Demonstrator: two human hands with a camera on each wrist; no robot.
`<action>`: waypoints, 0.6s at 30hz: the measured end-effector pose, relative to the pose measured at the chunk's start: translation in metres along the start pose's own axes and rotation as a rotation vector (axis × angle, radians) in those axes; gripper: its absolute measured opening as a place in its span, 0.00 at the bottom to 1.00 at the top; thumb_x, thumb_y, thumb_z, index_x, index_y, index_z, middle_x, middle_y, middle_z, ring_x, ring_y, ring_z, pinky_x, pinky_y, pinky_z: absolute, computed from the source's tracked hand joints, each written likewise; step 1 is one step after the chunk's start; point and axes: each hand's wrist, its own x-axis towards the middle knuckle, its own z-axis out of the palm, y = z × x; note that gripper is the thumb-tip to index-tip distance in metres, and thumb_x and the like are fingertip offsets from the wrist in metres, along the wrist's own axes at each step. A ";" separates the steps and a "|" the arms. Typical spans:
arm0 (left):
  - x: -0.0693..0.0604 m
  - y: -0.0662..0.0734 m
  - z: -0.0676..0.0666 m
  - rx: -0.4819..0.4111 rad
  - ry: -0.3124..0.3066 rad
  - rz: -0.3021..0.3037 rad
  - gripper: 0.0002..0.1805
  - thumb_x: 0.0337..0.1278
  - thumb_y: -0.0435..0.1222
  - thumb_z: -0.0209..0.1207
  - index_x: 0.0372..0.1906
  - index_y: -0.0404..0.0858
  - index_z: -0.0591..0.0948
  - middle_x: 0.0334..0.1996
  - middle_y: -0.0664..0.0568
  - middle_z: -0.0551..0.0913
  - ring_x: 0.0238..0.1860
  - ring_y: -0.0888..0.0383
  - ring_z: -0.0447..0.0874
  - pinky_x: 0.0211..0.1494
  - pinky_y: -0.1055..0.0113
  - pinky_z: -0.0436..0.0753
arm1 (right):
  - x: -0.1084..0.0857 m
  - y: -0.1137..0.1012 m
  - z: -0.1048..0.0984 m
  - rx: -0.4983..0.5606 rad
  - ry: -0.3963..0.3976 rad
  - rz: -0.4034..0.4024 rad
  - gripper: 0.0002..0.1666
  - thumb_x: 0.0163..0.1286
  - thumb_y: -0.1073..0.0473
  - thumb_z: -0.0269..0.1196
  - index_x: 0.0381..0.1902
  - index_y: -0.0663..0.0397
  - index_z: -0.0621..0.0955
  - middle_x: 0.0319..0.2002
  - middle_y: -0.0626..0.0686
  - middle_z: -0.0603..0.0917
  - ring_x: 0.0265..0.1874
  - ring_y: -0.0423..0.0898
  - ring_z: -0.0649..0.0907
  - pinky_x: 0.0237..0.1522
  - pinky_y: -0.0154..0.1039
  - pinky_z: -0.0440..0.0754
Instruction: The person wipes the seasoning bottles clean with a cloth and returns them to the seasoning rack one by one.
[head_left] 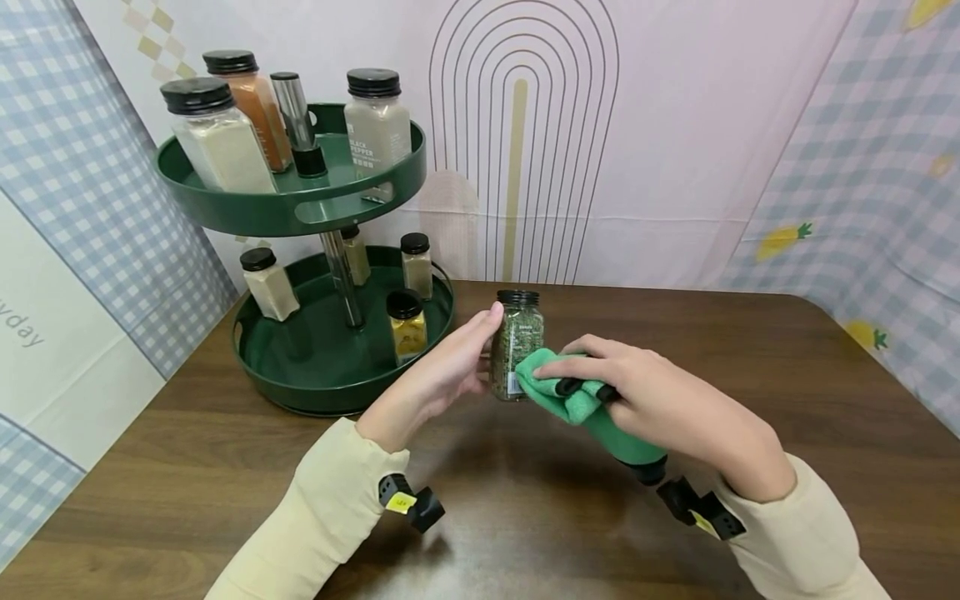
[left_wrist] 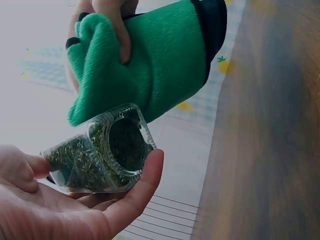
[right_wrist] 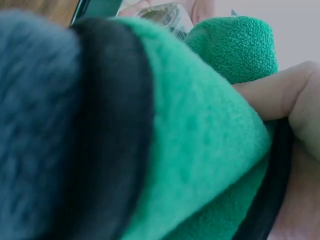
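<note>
My left hand (head_left: 457,358) grips a clear glass spice jar (head_left: 522,333) of dried green herbs by its side. The jar has a black lid and is held upright above the table. In the left wrist view its square base (left_wrist: 127,145) faces the camera, with a thumb and fingers around it. My right hand (head_left: 637,387) holds a bunched green cloth (head_left: 570,400) with black edging, which lies against the jar's right side. Up close in the right wrist view, the cloth (right_wrist: 200,130) fills most of the picture and hides much of the jar.
A dark green two-tier rack (head_left: 330,396) stands on the wooden table (head_left: 720,350) at the left. Its upper tier carries large spice jars (head_left: 225,150) and a metal-topped post; several small jars (head_left: 407,325) stand on the lower tier. A patterned cloth backdrop (head_left: 660,167) hangs behind.
</note>
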 end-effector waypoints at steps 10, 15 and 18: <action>-0.001 0.002 0.000 -0.013 0.005 -0.009 0.30 0.68 0.58 0.35 0.68 0.49 0.57 0.62 0.40 0.66 0.62 0.43 0.67 0.61 0.45 0.69 | -0.004 0.003 -0.002 0.075 -0.126 -0.071 0.45 0.48 0.81 0.47 0.53 0.29 0.78 0.45 0.37 0.75 0.42 0.36 0.75 0.42 0.36 0.75; -0.002 0.003 -0.001 -0.041 -0.016 0.006 0.30 0.68 0.58 0.36 0.68 0.49 0.57 0.63 0.42 0.67 0.63 0.44 0.67 0.61 0.45 0.69 | -0.007 0.004 -0.013 0.166 0.033 -0.192 0.50 0.40 0.84 0.44 0.55 0.34 0.77 0.49 0.40 0.77 0.43 0.36 0.76 0.42 0.31 0.73; -0.002 0.002 0.000 -0.010 -0.031 0.010 0.29 0.68 0.57 0.36 0.67 0.49 0.58 0.63 0.43 0.67 0.62 0.45 0.68 0.60 0.47 0.71 | -0.007 0.001 -0.017 0.129 0.237 -0.184 0.50 0.41 0.86 0.45 0.56 0.37 0.77 0.52 0.43 0.77 0.47 0.37 0.77 0.44 0.27 0.71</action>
